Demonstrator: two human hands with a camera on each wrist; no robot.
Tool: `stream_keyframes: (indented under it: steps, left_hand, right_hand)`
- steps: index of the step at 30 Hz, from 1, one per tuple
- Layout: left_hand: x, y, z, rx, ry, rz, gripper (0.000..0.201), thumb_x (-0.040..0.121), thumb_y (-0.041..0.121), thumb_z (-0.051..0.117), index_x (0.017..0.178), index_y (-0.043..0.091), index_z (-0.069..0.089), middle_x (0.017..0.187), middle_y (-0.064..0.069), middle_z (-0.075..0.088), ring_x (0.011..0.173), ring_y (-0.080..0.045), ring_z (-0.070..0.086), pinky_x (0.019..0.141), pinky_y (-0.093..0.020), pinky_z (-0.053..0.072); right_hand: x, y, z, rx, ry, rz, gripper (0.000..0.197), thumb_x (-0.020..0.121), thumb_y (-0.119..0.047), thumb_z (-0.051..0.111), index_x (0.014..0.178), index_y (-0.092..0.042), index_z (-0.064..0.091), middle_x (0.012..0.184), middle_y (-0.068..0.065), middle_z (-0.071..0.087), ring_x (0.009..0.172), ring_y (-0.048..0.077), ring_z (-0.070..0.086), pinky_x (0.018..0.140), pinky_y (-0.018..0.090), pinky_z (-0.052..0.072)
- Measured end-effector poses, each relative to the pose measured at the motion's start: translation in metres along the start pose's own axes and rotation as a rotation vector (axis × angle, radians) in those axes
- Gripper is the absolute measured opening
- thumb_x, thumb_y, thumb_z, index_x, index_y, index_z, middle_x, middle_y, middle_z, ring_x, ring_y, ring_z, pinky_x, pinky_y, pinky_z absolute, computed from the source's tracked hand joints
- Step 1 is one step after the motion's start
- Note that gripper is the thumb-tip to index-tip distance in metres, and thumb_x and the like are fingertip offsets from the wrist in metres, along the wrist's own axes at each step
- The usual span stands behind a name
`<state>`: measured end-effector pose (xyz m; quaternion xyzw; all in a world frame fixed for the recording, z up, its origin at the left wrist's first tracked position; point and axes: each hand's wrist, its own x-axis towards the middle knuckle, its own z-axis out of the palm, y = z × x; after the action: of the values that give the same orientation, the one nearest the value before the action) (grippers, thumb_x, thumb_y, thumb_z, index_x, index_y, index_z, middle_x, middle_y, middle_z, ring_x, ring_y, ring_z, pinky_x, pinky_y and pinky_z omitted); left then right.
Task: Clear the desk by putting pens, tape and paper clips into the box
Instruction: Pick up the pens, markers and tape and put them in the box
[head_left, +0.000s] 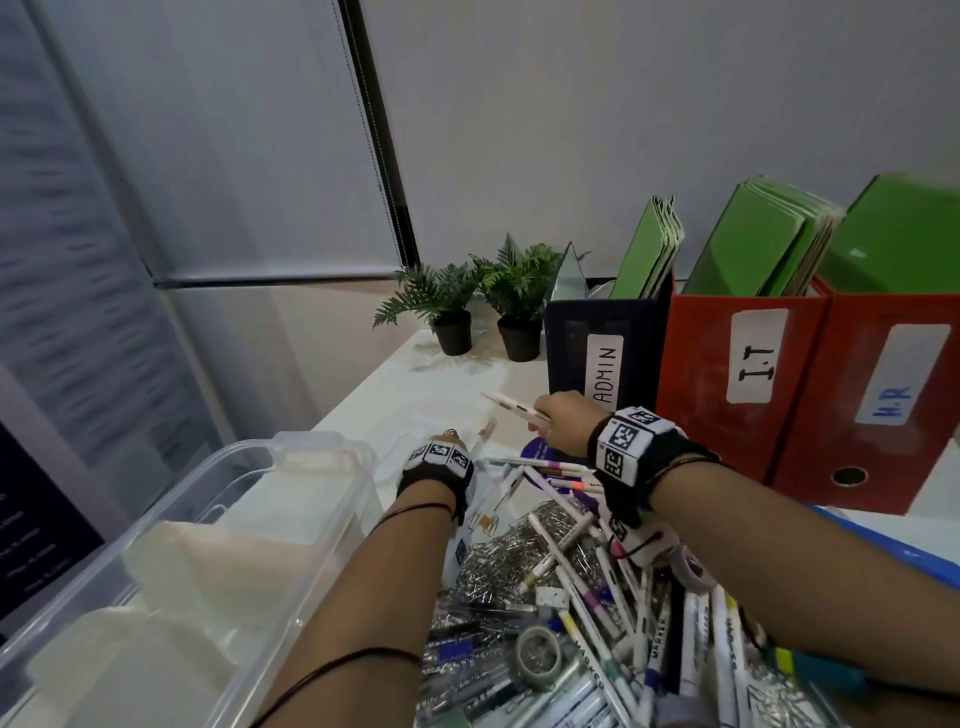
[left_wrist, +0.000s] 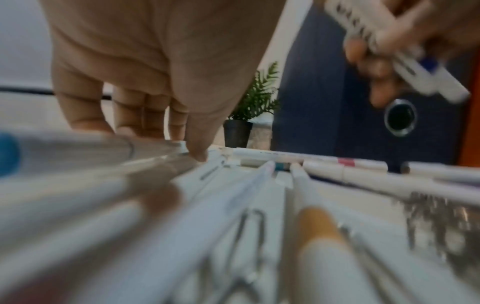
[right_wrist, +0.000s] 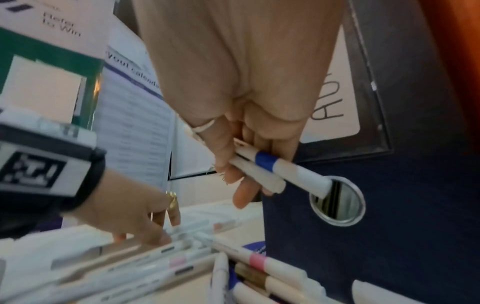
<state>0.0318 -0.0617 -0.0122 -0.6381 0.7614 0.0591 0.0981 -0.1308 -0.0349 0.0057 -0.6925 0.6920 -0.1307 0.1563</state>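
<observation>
A roll of tape (head_left: 540, 656) and paper clips (head_left: 493, 556) are lying nearest among scattered pens (head_left: 587, 582), just beside the clear box (head_left: 270, 499). Beyond, the left hand (head_left: 441, 457) is reaching down onto pens, its grip unclear. The right hand (right_wrist: 249, 144) is gripping two markers (right_wrist: 275, 172) near the dark binder (head_left: 608, 353).

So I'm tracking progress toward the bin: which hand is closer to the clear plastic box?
Left. The left hand reaches into the pens right beside the clear plastic box; the right hand holds markers farther off, by the ADMIN file holder.
</observation>
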Motion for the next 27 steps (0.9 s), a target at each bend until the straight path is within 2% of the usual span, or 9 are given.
stream_keyframes:
  steps: [4, 6, 8, 11, 16, 18, 20, 23, 27]
  left_hand:
    - [0.004, -0.002, 0.000, 0.069, 0.020, 0.067, 0.057, 0.084, 0.011, 0.054, 0.137, 0.004, 0.035, 0.130, -0.020, 0.049, 0.117, -0.038, 0.053, 0.093, -0.044, 0.048]
    - [0.005, -0.003, -0.001, 0.085, 0.012, 0.091, 0.055, 0.084, 0.010, 0.054, 0.135, 0.006, 0.038, 0.130, -0.020, 0.049, 0.117, -0.039, 0.053, 0.092, -0.044, 0.049]
    - [0.005, -0.005, -0.003, 0.052, 0.000, 0.103, 0.045, 0.079, 0.013, 0.057, 0.123, 0.005, 0.051, 0.123, -0.019, 0.057, 0.108, -0.038, 0.058, 0.085, -0.040, 0.051]
    - [0.003, -0.009, -0.005, 0.002, 0.024, 0.084, 0.036, 0.080, 0.014, 0.057, 0.114, 0.002, 0.055, 0.115, -0.019, 0.063, 0.103, -0.037, 0.061, 0.080, -0.038, 0.051]
    - [-0.001, -0.010, -0.001, 0.020, 0.055, 0.122, 0.061, 0.087, 0.013, 0.050, 0.143, 0.008, 0.025, 0.123, -0.019, 0.054, 0.112, -0.037, 0.057, 0.092, -0.041, 0.049]
    - [-0.002, -0.011, 0.007, 0.030, 0.048, 0.122, 0.059, 0.089, 0.024, 0.050, 0.143, 0.015, 0.029, 0.124, -0.018, 0.053, 0.114, -0.038, 0.055, 0.096, -0.043, 0.047]
    - [-0.005, -0.011, 0.012, -0.041, 0.043, 0.047, 0.049, 0.088, 0.042, 0.055, 0.125, 0.012, 0.048, 0.119, -0.015, 0.060, 0.107, -0.035, 0.060, 0.091, -0.042, 0.051]
    - [-0.007, -0.010, 0.019, -0.109, 0.057, -0.008, 0.061, 0.083, 0.049, 0.061, 0.119, 0.002, 0.044, 0.116, -0.016, 0.060, 0.105, -0.036, 0.061, 0.086, -0.046, 0.053]
    - [-0.015, -0.010, 0.019, -0.173, 0.062, -0.078, 0.058, 0.083, 0.039, 0.063, 0.125, 0.006, 0.042, 0.128, -0.015, 0.050, 0.114, -0.039, 0.055, 0.088, -0.048, 0.051]
  right_hand:
    - [0.018, -0.008, 0.021, -0.178, -0.108, 0.058, 0.023, 0.096, -0.008, 0.041, 0.115, 0.001, 0.052, 0.124, 0.017, 0.057, 0.113, 0.031, 0.057, 0.079, 0.032, 0.044]
    - [0.024, -0.014, 0.024, -0.192, -0.106, 0.111, 0.015, 0.097, -0.009, 0.039, 0.086, -0.006, 0.048, 0.125, 0.017, 0.057, 0.114, 0.030, 0.057, 0.082, 0.033, 0.045]
    - [0.031, -0.015, 0.027, -0.215, -0.110, 0.146, 0.030, 0.097, -0.011, 0.041, 0.067, -0.010, 0.036, 0.121, 0.013, 0.060, 0.109, 0.028, 0.059, 0.089, 0.032, 0.047]
    - [0.047, -0.007, 0.039, -0.264, -0.171, 0.140, 0.016, 0.090, -0.021, 0.053, 0.079, -0.009, 0.056, 0.095, 0.009, 0.063, 0.082, 0.026, 0.058, 0.087, 0.034, 0.054]
    - [0.035, -0.006, 0.047, -0.343, -0.216, 0.163, 0.029, 0.092, -0.017, 0.053, 0.118, -0.004, 0.059, 0.118, 0.017, 0.059, 0.113, 0.031, 0.056, 0.096, 0.037, 0.045]
    - [0.034, -0.009, 0.044, -0.386, -0.245, 0.170, 0.014, 0.089, -0.020, 0.059, 0.087, -0.007, 0.063, 0.084, 0.010, 0.061, 0.087, 0.027, 0.060, 0.085, 0.033, 0.050]
    - [0.039, -0.007, 0.044, -0.356, -0.227, 0.175, 0.030, 0.087, -0.021, 0.061, 0.063, -0.011, 0.047, 0.060, 0.001, 0.045, 0.068, 0.021, 0.052, 0.072, 0.027, 0.045]
    - [0.026, -0.011, 0.039, -0.375, -0.189, 0.137, 0.035, 0.087, -0.027, 0.059, 0.060, -0.012, 0.043, 0.056, 0.000, 0.041, 0.071, 0.023, 0.052, 0.072, 0.033, 0.051]
    - [0.026, -0.009, 0.041, -0.462, -0.239, 0.101, 0.041, 0.086, -0.035, 0.060, 0.055, -0.013, 0.043, 0.053, 0.003, 0.044, 0.066, 0.026, 0.053, 0.077, 0.048, 0.055]
